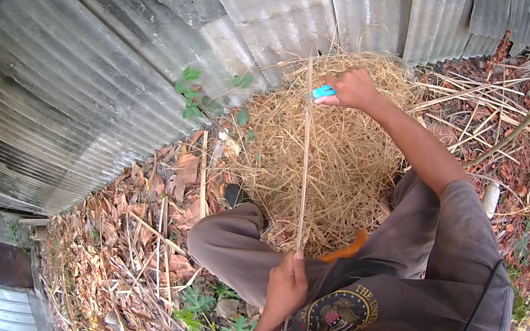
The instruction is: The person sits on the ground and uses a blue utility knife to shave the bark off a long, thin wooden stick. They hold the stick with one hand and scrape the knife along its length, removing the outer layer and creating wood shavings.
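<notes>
A long, thin pale stick [306, 158] slants up and away from my lap over a heap of dry straw [339, 154]. Near its lower end, my left hand [287, 283] is closed around it, thumb lying along the stick. Out over the far part of the heap, my right hand [351, 88] grips a small bright-blue tool [323, 92]. The tool's blue end meets the stick close to its far tip; whether it has a blade I cannot make out. Beneath the stick, thin straw-like shavings cover the ground between my legs.
A corrugated metal fence [282, 10] stands just beyond the heap. Brown dry leaves [170, 180] lie to the left, loose pale sticks [475, 90] to the right. A green plant [195, 97] grows by the fence. Something orange [347, 247] shows between my legs.
</notes>
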The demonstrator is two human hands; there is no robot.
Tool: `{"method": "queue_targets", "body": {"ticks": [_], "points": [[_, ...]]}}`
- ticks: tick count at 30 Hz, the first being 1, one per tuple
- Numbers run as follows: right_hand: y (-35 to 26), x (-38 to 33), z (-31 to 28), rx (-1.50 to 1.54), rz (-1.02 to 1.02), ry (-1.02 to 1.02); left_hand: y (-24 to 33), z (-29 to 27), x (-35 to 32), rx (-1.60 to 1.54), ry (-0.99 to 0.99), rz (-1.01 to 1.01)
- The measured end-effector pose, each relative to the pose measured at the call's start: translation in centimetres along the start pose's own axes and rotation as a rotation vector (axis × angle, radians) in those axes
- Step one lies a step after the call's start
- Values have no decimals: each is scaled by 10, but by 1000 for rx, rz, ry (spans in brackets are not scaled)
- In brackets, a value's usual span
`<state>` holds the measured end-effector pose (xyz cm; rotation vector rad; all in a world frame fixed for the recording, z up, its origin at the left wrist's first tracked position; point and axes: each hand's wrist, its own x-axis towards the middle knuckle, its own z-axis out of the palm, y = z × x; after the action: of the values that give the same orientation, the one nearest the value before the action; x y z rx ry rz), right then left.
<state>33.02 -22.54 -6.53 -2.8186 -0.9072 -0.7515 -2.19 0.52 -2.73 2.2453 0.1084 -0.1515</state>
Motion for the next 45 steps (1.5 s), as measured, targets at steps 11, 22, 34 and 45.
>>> {"method": "queue_targets", "body": {"ticks": [11,22,34,45], "points": [[151,-54,1,111,989,-276,-48,-2,-25,-489,-172,-242],[24,-11,-76,475,490,-268,-14,4,43,-867,-91,-155],[-120,-37,-90,570,-181,-151,24,-16,46,-1328,-116,-125],[-138,-46,-84,572,-251,-114,36,-16,49,-1441,-104,-253]]}}
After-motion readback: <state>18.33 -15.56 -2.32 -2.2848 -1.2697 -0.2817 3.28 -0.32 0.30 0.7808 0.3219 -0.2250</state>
